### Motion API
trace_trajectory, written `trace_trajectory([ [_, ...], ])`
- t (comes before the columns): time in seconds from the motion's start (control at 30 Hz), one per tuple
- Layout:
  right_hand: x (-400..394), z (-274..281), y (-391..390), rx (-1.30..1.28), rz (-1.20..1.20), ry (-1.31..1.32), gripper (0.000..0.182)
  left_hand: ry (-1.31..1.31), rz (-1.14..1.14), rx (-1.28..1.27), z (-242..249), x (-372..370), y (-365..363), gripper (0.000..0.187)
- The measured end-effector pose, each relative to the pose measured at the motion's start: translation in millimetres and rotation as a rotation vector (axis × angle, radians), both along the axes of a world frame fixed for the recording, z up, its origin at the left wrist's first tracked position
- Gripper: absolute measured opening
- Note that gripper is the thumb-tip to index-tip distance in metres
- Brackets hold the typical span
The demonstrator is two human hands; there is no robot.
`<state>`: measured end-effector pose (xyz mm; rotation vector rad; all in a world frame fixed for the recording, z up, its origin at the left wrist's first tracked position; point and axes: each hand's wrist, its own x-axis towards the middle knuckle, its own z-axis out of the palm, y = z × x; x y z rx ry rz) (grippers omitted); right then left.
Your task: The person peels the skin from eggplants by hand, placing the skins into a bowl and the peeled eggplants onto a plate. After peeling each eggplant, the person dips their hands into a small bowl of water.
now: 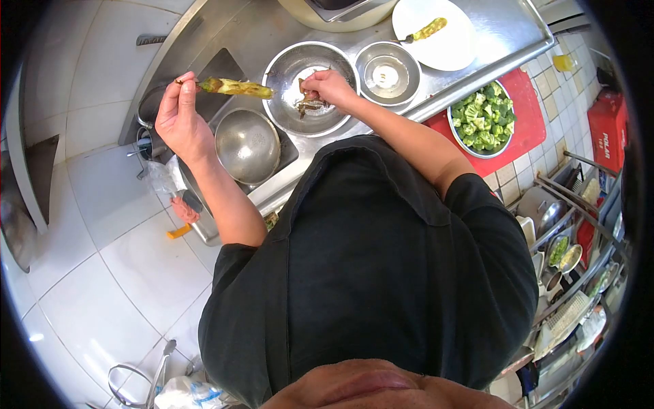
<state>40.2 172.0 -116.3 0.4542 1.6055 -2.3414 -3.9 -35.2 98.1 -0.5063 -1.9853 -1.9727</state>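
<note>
My left hand (182, 123) pinches the stem of a peeled, yellow-green roasted eggplant (237, 88), which it holds level with its free end by the rim of a steel bowl (283, 116). Over that bowl, my right hand (330, 88) has its fingers closed on brownish eggplant peel (310, 105), and more dark scraps lie below it. Right of this bowl stands a smaller steel bowl (388, 73) with a little liquid in it. A second peeled eggplant (429, 29) rests on a white plate (455, 51) at the back right.
An empty-looking steel bowl (246, 146) sits in the sink area at the left. On a red cutting board (531, 126) stands a bowl of chopped broccoli (482, 119). The steel counter's raised edge (436, 102) runs before me. Crowded shelves (572, 252) are at the right.
</note>
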Motion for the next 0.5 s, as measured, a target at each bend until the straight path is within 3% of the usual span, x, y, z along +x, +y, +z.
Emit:
trace_trajectory([
  [0.2, 2.8, -11.8, 3.0, 1.042, 0.247, 0.232, 0.023, 0.001, 0.015, -0.026, 1.1, -2.1, -6.0, 0.014],
  [0.3, 8.0, 15.2, 9.6, 1.211, 0.381, 0.291, 0.023, 0.000, 0.024, -0.038, 4.5, -2.3, -5.7, 0.015],
  [0.4, 5.6, 6.2, 6.9, 1.187, 0.222, 0.440, 0.022, 0.002, -0.003, -0.006, 5.9, -3.4, -6.1, 0.016],
  [0.5, 2.1, 19.1, -0.1, 0.757, 0.076, 0.508, 0.017, -0.010, -0.032, 0.039, 5.7, -3.3, -4.4, 0.014],
])
